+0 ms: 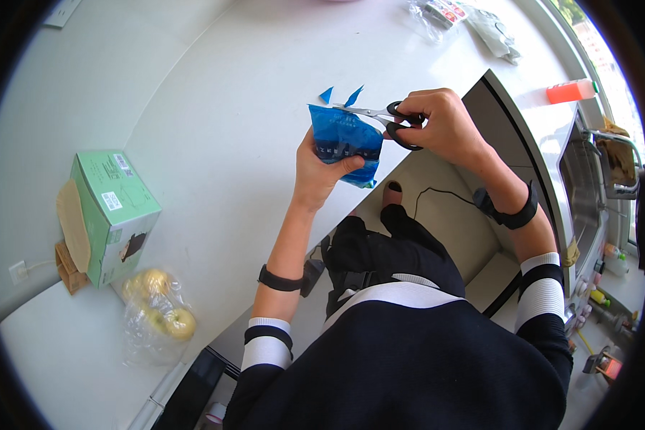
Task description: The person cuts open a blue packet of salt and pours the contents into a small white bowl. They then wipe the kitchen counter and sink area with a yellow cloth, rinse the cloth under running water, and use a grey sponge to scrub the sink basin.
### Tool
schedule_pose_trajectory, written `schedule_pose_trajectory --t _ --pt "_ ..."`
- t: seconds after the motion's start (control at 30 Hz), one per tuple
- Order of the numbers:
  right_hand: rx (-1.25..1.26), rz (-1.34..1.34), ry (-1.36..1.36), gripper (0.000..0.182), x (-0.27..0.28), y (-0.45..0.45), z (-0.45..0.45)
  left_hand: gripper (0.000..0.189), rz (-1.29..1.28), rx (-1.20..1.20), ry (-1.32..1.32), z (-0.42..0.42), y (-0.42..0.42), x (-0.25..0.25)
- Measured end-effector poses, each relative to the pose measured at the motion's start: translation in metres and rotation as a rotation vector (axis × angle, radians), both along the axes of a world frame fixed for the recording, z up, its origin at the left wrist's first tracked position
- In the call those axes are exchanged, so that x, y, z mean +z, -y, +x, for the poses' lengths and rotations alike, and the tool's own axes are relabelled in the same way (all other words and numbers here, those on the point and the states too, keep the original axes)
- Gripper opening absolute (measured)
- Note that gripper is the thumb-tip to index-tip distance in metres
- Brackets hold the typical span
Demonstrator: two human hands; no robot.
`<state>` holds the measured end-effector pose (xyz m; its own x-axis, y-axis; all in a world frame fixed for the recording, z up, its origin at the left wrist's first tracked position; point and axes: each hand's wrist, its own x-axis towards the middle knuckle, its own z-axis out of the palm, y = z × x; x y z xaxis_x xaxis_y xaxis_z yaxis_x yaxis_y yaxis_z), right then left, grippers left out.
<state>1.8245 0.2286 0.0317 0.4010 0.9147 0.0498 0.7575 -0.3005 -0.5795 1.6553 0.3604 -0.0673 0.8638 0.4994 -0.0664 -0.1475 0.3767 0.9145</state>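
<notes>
My left hand (322, 166) grips a blue plastic packet (346, 137) upright above the counter edge, its thumb across the front. My right hand (441, 126) holds black-handled scissors (379, 113), with fingers through the handle loops. The scissor blades lie along the packet's top edge, pointing left. One blue cut-off scrap (327, 95) is just above the packet's top left corner. Another blue scrap (354, 96) stands up beside the blades; whether it is still joined to the packet I cannot tell.
On the white counter (236, 123) stand a green box (118, 188) and a clear bag of yellow-green fruit (180, 323) at the left. Plastic packages (492, 35) lie at the top right, near a bottle of orange-pink liquid (570, 92). A sink (583, 177) is at the right.
</notes>
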Motion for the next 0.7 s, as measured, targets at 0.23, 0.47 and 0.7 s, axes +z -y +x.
schedule_pose_trajectory --t 0.23,0.47,0.7 --pt "0.051 -0.017 0.103 0.025 0.005 -0.011 -0.006 0.058 0.029 0.004 -0.051 -0.006 -0.007 0.000" --pt "0.038 -0.054 0.064 0.018 0.001 -0.015 -0.004 0.057 0.039 -0.021 -0.059 -0.008 -0.010 -0.001" --pt "-0.209 -0.223 -0.086 0.017 -0.026 -0.022 0.012 0.058 0.021 -0.019 -0.074 -0.013 -0.011 -0.005"
